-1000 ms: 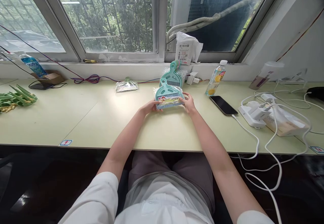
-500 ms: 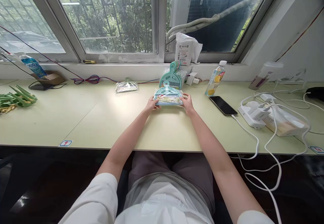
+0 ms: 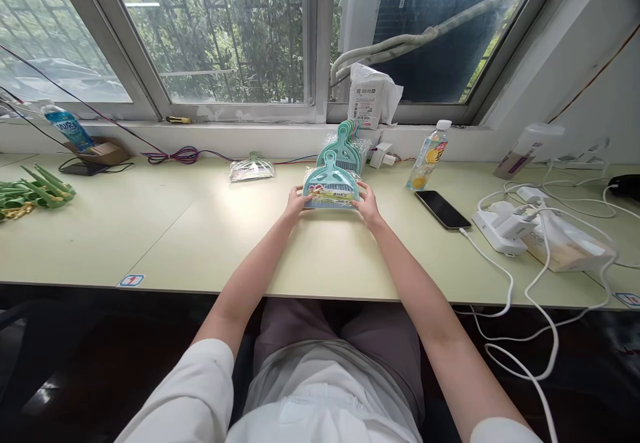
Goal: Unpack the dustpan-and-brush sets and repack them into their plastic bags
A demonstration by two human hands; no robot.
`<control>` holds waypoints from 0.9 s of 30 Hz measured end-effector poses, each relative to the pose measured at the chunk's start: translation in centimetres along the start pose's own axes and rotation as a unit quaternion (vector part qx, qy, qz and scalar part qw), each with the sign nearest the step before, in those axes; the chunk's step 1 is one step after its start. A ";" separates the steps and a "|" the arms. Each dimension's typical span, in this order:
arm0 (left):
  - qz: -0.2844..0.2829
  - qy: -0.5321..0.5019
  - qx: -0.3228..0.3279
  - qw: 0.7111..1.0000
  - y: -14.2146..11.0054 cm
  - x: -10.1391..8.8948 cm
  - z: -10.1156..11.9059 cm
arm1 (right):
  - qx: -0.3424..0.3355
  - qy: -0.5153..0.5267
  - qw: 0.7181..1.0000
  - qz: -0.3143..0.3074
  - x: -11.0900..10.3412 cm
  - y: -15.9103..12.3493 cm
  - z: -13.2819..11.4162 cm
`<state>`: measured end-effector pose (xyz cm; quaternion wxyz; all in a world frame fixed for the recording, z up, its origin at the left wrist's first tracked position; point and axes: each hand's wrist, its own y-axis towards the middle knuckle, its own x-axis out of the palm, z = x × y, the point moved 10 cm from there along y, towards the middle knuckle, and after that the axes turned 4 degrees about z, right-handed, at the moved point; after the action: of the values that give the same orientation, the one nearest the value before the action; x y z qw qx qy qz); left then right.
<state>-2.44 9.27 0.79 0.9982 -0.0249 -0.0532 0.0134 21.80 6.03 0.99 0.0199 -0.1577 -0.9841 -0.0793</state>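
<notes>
A teal mini dustpan (image 3: 331, 186) in clear plastic wrap, with a printed label across its front, is held between my two hands, its handle pointing up and away. My left hand (image 3: 298, 201) grips its left lower corner. At the opposite corner my right hand (image 3: 367, 203) grips it, thumb in front. Right behind it a stack of similar wrapped dustpans (image 3: 345, 144), teal in front with other colours behind, leans against the wall. Another wrapped dustpan with a green handle (image 3: 253, 168) lies on the table to the left.
Right of my hands are a drink bottle (image 3: 429, 156), a black phone (image 3: 443, 210) on a white cable, and a power strip (image 3: 499, 229) with tangled cords. Green leafy stalks (image 3: 40, 188) lie far left. A white package (image 3: 371, 99) stands on the sill.
The dustpan in my hands has tilted more upright, so its teal front and label show more fully. Both hands keep hold of it at nearly the same place.
</notes>
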 end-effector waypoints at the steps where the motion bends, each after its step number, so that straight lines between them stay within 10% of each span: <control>1: -0.015 -0.037 0.008 0.999 -0.2 0.3 0.3 | -0.006 0.009 1.000 0.013 -0.2 -0.1 -0.3; 6: -0.128 -0.109 0.030 0.985 -2.0 3.3 1.2 | -0.039 0.055 0.997 0.042 -0.8 -0.5 -1.4; 12: -0.041 -0.101 0.013 0.994 -0.2 0.9 1.3 | -0.039 0.038 0.998 -0.013 2.0 -1.5 -1.5; 22: 0.265 -0.128 0.004 0.956 8.9 -20.3 5.3 | -0.027 -0.064 0.988 -0.135 6.0 -3.2 0.3; 27: 0.335 -0.079 -0.044 0.938 10.3 -24.9 4.4 | -0.046 -0.080 0.979 -0.179 7.1 -3.5 1.1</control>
<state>-27.93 19.00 2.03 0.9266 -0.0841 -0.1209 0.3461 13.97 5.08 -0.18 -0.0807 0.0149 -0.9901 -0.1138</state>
